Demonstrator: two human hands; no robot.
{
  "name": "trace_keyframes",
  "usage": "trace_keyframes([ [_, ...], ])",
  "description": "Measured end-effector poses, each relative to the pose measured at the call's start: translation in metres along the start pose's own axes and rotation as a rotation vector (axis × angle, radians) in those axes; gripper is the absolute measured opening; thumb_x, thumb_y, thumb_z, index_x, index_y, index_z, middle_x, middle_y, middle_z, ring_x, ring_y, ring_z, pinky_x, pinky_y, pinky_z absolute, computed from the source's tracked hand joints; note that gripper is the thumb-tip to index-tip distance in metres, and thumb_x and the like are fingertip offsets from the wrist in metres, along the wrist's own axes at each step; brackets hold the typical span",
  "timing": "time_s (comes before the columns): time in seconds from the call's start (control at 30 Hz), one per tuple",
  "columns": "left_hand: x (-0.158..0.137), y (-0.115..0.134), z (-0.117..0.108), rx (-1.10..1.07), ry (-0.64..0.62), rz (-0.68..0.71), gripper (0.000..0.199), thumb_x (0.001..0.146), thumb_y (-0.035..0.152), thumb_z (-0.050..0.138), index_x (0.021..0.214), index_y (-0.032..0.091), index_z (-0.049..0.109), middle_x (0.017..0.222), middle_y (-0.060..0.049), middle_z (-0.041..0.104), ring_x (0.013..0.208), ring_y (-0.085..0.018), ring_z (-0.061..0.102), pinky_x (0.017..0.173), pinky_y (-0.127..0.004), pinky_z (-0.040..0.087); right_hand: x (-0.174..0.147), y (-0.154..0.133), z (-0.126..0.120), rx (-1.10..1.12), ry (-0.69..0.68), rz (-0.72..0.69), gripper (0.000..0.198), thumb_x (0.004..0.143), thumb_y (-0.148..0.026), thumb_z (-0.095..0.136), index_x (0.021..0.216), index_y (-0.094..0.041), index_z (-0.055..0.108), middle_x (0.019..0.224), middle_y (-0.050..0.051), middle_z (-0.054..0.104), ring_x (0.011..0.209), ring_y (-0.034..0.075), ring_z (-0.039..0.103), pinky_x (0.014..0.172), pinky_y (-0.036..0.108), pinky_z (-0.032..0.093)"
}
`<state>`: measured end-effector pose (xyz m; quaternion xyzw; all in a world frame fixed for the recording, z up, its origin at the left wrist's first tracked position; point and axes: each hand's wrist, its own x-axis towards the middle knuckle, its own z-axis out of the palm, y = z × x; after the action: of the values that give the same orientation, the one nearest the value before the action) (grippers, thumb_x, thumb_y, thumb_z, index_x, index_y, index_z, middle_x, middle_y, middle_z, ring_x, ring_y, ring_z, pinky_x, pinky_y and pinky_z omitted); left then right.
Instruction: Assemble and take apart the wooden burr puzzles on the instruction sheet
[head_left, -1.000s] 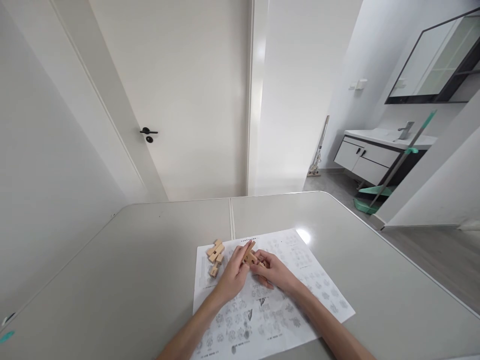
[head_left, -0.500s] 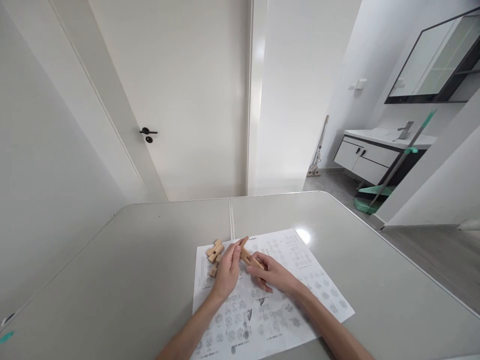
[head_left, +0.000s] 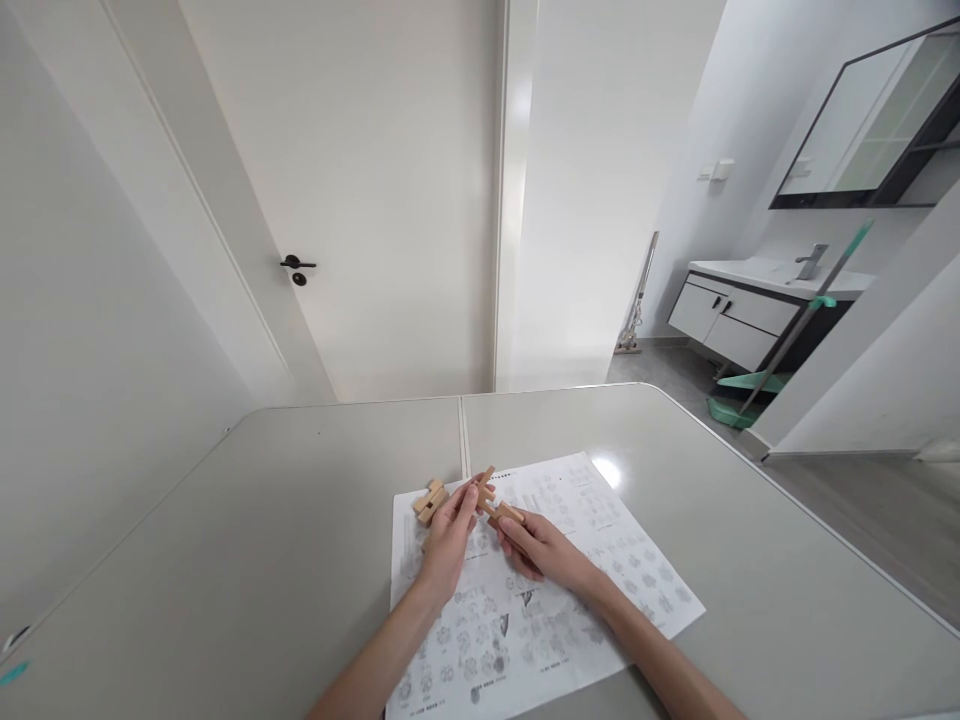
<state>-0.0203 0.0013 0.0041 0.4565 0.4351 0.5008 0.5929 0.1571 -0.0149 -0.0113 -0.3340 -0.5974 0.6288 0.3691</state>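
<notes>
Moved since the earlier frame: the right hand's piece, formerly seen as a slim bar slanting toward the left hand, now shows a broader, notched side; the sheet's right edge has shifted slightly up and left. Left hand (head_left: 451, 522), lower centre of the frame: thumb and fingers closed on a crossed wooden assembly (head_left: 484, 494), one bar of which juts toward the top of the frame; the number of parts within is hidden by the fingers. Right hand (head_left: 536, 543), just right of it: thumb on top, fingers beneath, grasping a notched wooden block (head_left: 511, 512) whose free end points up and left. Whether block and assembly touch, or merely overlap in view, cannot be told. Loose wooden blocks (head_left: 430, 502): small group beyond the left hand, at the sheet's upper left corner, partly covered by that hand. Printed instruction sheet (head_left: 570, 630): white, with grey diagrams, lying beneath both hands; print too small to read. Table (head_left: 300, 540): pale grey, seam at centre. Step in hand, as judged: trying the notched block against the assembly. Next move, as judged, calls for the left hand to keep the crossed bars steady while the right turns the block until notch faces gap, pressing lightly.
</notes>
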Motion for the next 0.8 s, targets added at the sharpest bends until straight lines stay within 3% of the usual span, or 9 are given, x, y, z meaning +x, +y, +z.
trace_keyframes([
  [0.2,-0.0018,0.0037,0.0011,-0.073,-0.023,0.022,0.044,0.093,0.055,0.063,0.120,0.022,0.074,0.117,-0.010,0.074,0.118,-0.027,0.059,0.088,-0.033,0.045,-0.0005,-0.0018,0.0024,-0.016,0.020,-0.013,0.050,0.098,-0.070,0.044,0.084,-0.022,0.050,0.052,-0.010,0.041,0.038,0.008,0.031,0.044,0.025,0.026],
  [0.4,-0.0026,0.0089,0.0008,-0.192,-0.127,0.023,0.040,0.093,0.049,0.067,0.117,0.019,0.076,0.111,-0.011,0.075,0.125,-0.030,0.059,0.109,-0.043,0.042,-0.0016,-0.0041,0.0046,-0.012,0.017,-0.034,0.048,0.099,-0.067,0.044,0.082,-0.022,0.049,0.053,-0.009,0.042,0.038,0.008,0.032,0.044,0.025,0.027],
  [0.53,-0.0040,0.0051,0.0023,-0.307,-0.119,0.001,0.045,0.092,0.048,0.070,0.126,0.019,0.073,0.120,-0.012,0.075,0.133,-0.031,0.056,0.119,-0.046,0.036,-0.0008,-0.0043,0.0068,0.014,0.032,-0.032,0.048,0.100,-0.066,0.043,0.082,-0.022,0.048,0.052,-0.009,0.043,0.037,0.007,0.032,0.043,0.025,0.027],
  [0.8,-0.0066,0.0005,0.0042,-0.270,-0.102,0.017,0.043,0.094,0.050,0.066,0.127,0.022,0.072,0.136,-0.011,0.068,0.140,-0.031,0.051,0.121,-0.046,0.034,-0.0004,-0.0058,0.0101,-0.003,0.052,-0.046,0.048,0.101,-0.066,0.041,0.082,-0.022,0.049,0.048,-0.010,0.042,0.035,0.007,0.031,0.042,0.025,0.025],
])
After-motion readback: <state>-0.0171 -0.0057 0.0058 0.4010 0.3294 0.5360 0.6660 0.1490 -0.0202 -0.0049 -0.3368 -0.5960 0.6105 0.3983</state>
